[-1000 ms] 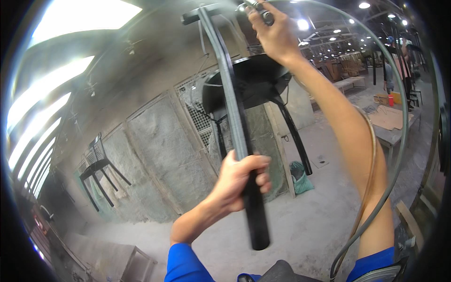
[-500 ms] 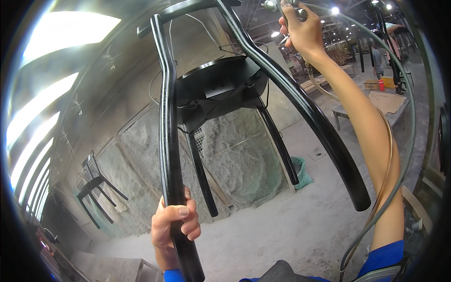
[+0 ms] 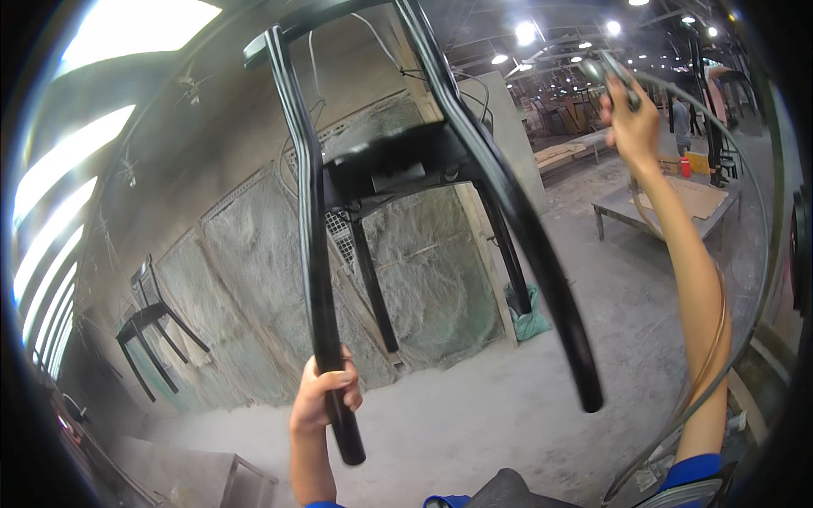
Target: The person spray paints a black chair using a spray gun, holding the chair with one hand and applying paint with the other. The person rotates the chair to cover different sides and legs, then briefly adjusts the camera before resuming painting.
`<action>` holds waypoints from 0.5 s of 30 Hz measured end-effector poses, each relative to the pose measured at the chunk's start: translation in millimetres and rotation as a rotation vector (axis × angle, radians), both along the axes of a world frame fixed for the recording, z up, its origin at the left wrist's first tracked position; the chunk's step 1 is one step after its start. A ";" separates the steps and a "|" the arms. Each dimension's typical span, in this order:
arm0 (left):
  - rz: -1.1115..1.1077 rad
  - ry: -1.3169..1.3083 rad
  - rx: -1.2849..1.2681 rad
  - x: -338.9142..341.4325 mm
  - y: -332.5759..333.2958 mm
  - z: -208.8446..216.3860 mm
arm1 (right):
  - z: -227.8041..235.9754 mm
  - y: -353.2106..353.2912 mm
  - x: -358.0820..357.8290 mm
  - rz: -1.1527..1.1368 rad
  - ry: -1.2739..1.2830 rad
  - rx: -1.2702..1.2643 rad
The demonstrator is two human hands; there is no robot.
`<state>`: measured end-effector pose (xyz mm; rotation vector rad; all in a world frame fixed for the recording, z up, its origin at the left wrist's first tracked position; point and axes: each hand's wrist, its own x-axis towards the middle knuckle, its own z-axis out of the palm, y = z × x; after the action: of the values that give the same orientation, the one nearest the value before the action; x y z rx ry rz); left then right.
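Observation:
A black chair [image 3: 398,169] hangs raised and tilted in front of me, its seat underside facing me and its legs pointing down toward me. My left hand [image 3: 326,394] is closed around the lower part of the chair's left leg. My right hand [image 3: 631,114] is lifted high at the upper right, holding a metal spray gun [image 3: 605,72]. A thin hose [image 3: 745,339] curves from the gun down along my right arm. The gun is apart from the chair, to its right.
A dusty panelled wall [image 3: 254,279] stands behind the chair. Another black chair [image 3: 152,322] stands at the left by the wall. A low table with a board [image 3: 669,203] is at the right. A person [image 3: 680,123] stands far back. The floor is grey and dusty.
The chair has swung so both legs spread wider and closer to me. My right hand with the gun has moved right, away from the chair. My left hand keeps its grip on the leg.

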<state>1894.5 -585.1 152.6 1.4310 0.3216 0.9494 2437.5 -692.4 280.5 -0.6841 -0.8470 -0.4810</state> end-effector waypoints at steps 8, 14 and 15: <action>0.996 0.313 0.511 85.7 183.0 -106.7 | -187.7 27.8 5.0 -0.030 0.091 -0.308; 0.914 0.326 0.399 70.8 279.4 -109.8 | -285.0 29.5 -14.9 0.142 0.262 -0.415; 0.885 0.312 0.402 68.3 293.8 -109.5 | -298.6 26.3 -14.5 0.161 0.306 -0.421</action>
<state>1962.8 -291.4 43.1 1.8416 1.1070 1.5556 2423.0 -666.1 -18.1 -1.0372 -0.7091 -0.0445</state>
